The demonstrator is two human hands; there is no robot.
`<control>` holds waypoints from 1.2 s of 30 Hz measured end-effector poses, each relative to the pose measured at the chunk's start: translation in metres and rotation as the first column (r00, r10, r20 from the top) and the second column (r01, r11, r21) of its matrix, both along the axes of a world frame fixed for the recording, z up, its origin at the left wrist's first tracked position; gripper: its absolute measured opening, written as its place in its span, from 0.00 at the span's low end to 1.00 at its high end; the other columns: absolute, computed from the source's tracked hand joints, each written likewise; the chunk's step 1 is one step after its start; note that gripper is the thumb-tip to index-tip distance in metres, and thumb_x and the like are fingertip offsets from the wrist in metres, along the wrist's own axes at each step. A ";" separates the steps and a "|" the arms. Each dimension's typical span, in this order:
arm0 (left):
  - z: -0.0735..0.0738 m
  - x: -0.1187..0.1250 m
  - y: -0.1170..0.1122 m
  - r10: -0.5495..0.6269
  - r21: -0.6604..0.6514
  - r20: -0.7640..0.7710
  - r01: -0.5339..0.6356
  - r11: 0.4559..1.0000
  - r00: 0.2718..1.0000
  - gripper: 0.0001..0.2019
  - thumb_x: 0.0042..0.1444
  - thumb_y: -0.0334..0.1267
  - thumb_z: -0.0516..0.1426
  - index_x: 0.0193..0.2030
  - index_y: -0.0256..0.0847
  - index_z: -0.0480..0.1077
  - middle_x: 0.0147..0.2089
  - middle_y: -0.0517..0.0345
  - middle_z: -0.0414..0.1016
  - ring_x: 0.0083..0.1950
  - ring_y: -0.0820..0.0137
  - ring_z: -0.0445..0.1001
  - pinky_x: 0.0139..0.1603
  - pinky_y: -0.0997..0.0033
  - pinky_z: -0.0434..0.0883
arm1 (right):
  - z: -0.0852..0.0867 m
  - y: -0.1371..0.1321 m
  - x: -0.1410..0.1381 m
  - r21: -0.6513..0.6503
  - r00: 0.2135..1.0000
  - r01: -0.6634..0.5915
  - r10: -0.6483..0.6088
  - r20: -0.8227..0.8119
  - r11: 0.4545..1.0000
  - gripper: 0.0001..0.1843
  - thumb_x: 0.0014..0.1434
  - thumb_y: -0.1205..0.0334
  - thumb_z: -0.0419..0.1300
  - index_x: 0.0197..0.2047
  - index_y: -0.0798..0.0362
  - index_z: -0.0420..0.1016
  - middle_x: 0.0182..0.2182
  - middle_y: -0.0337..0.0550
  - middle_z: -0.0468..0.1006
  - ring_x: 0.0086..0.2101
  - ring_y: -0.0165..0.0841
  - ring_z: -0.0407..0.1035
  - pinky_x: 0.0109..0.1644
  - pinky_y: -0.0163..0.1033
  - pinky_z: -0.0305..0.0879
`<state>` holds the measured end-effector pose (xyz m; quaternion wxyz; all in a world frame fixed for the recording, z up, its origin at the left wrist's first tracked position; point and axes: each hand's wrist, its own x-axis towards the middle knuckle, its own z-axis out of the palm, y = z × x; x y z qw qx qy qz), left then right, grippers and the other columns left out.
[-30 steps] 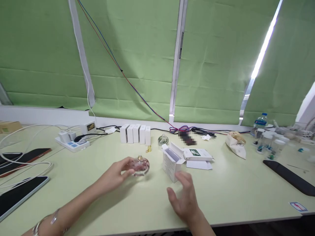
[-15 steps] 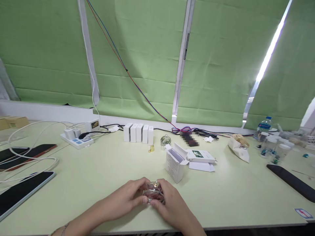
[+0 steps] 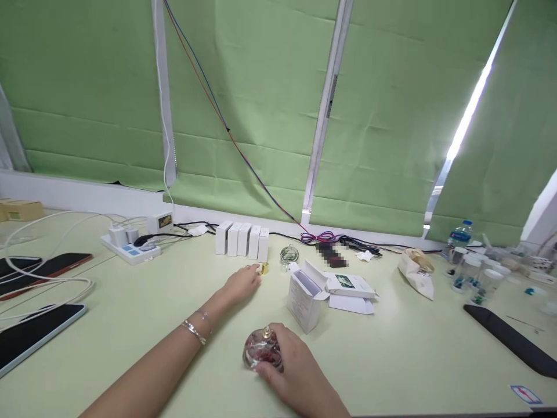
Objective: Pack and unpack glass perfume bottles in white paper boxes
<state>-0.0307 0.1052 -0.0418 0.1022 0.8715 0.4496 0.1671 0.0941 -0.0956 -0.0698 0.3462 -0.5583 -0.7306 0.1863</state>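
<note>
A round clear glass perfume bottle (image 3: 260, 352) with dark reddish contents and a gold-and-white spray neck is gripped from its right side by my right hand (image 3: 296, 363), low over the near part of the table. Farther out, my left hand (image 3: 240, 284) reaches forward with its fingers stretched out. Its fingertips are right at the left edge of a small gold cap (image 3: 265, 268); whether they touch it I cannot tell. An open white box (image 3: 304, 299) stands upright to the right, its flaps raised. Behind it sits a second round glass bottle (image 3: 289, 254).
Several small white boxes (image 3: 243, 240) stand in a row at the back. Flat white packaging (image 3: 350, 284) lies right of the open box. A power strip (image 3: 130, 249), cables and phones (image 3: 39, 337) occupy the left; a cloth pouch (image 3: 415, 273), clear jars (image 3: 467, 270) and a dark flat object (image 3: 509, 339) the right.
My left hand has let go of the perfume bottle and moved forward to the gold cap. My right hand keeps hold of the bottle, which now shows more of its side. The view has shifted slightly.
</note>
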 end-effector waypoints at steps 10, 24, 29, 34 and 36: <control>-0.010 0.001 0.007 -0.050 -0.020 0.035 0.051 0.998 0.998 0.08 0.53 0.36 0.50 0.33 0.40 0.70 0.39 0.49 0.70 0.45 0.59 0.68 0.45 0.62 0.64 | 0.003 -0.002 0.002 -0.012 1.000 -0.017 0.017 -0.002 1.000 0.22 0.54 0.63 0.57 0.53 0.53 0.61 0.46 0.46 0.71 0.45 0.39 0.65 0.50 0.44 0.61; -0.005 -0.028 -0.003 -0.110 -0.253 0.254 0.175 0.951 0.961 0.10 0.44 0.38 0.58 0.34 0.39 0.65 0.29 0.60 0.69 0.31 0.68 0.69 0.32 0.71 0.64 | -0.001 -0.002 0.001 -0.015 1.000 0.000 0.000 -0.013 1.000 0.23 0.53 0.64 0.58 0.52 0.52 0.60 0.45 0.46 0.71 0.45 0.40 0.65 0.49 0.43 0.61; 0.015 -0.028 -0.046 -0.190 -0.381 0.538 0.438 0.815 0.821 0.14 0.44 0.39 0.62 0.38 0.39 0.67 0.34 0.59 0.72 0.34 0.71 0.70 0.36 0.71 0.68 | 0.001 -0.002 0.001 -0.003 1.000 -0.014 0.014 -0.024 1.000 0.21 0.54 0.64 0.58 0.51 0.52 0.61 0.44 0.46 0.72 0.44 0.39 0.66 0.48 0.42 0.61; 0.024 -0.026 -0.079 -0.055 -0.415 0.826 0.672 0.613 0.561 0.21 0.41 0.39 0.67 0.42 0.39 0.68 0.34 0.57 0.75 0.34 0.73 0.71 0.35 0.74 0.67 | 0.004 -0.004 0.001 0.006 0.999 -0.037 0.037 -0.029 0.999 0.18 0.54 0.64 0.58 0.49 0.51 0.62 0.43 0.45 0.72 0.43 0.38 0.66 0.47 0.42 0.62; 0.019 -0.023 -0.086 -0.041 -0.421 0.854 0.735 0.531 0.519 0.22 0.39 0.39 0.68 0.42 0.39 0.69 0.32 0.58 0.76 0.31 0.74 0.71 0.32 0.76 0.66 | 0.004 -0.003 0.002 0.007 0.999 -0.039 0.039 -0.016 0.999 0.18 0.54 0.63 0.58 0.49 0.52 0.62 0.43 0.45 0.72 0.43 0.39 0.66 0.46 0.42 0.62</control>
